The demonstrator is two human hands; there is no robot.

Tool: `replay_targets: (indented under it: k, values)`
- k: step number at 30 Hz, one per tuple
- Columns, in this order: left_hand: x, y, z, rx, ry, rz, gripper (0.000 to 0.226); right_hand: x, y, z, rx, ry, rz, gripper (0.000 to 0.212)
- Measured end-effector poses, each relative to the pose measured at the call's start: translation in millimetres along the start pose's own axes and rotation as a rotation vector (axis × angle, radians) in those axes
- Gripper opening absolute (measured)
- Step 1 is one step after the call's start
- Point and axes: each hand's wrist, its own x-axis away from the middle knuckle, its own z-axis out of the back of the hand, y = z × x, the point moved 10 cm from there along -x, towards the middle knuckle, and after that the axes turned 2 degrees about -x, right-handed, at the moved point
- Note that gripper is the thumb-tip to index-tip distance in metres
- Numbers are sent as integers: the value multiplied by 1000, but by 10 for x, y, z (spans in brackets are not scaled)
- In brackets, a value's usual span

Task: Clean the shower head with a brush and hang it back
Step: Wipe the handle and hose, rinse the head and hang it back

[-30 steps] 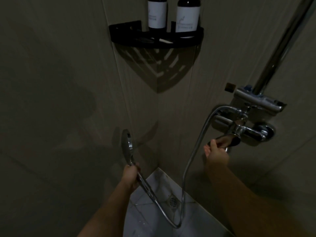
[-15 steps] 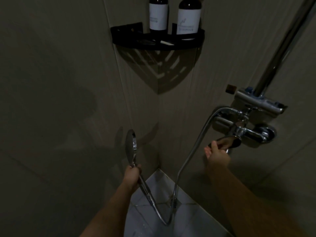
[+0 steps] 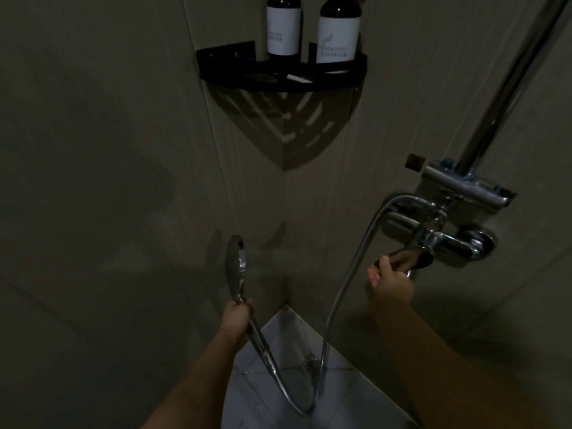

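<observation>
The left hand point(image 3: 236, 317) gripped the handle of the shower head point(image 3: 234, 267), held upright near the wall corner below the corner shelf point(image 3: 281, 78). The right hand point(image 3: 391, 281) curled around the tap lever point(image 3: 408, 258). This looked like a rinsing step; next the tap wanted working, then hanging the head back on the rail point(image 3: 510, 85)

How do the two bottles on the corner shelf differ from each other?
The left bottle looks slimmer, while the right bottle looks wider. The left bottle stands further back in the corner of the shelf; the right bottle stands nearer the shelf's front rim. The right bottle's neck shows, while the left bottle's top is cut off by the frame. Both are dark, upright and carry pale labels with small print too blurred to read.
</observation>
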Motion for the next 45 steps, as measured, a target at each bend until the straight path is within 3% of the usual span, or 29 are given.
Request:
replay_targets:
  k: [6, 9, 13, 16, 20, 24, 29, 36, 41, 45]
  values:
    - [21, 8, 0, 3, 0, 29, 29, -34, 15, 9, -11, 4, 19, 28]
    - [53, 42, 52, -37, 57, 14, 13, -25, 19, 12, -24, 9, 13, 26]
    - [74, 108, 124, -104, 151, -11, 32, -2, -4, 8, -10, 13, 15, 28]
    - [98, 99, 115, -5, 159, 25, 35, 9, -13, 4, -7, 18, 23, 29]
    - [142, 123, 104, 156, 173, 60, 12, 5, -2, -8, -13, 11, 20, 23]
    - [-90, -77, 173, 28, 236, 86, 39, 44, -17, -21, -16, 10, 17, 25]
    - [152, 192, 154, -23, 210, 4, 31, 36, -3, -2, 7, 8, -1, 14]
    - [119, 130, 191, 40, 214, 58, 34, -1, -23, 10, 34, 26, 28, 28]
    - [120, 114, 163, 122, 188, 63, 19, -15, 11, 21, 12, 32, 20, 27]
    - [73, 118, 146, 62, 196, 22, 34, 8, 7, 21, 20, 28, 3, 27]
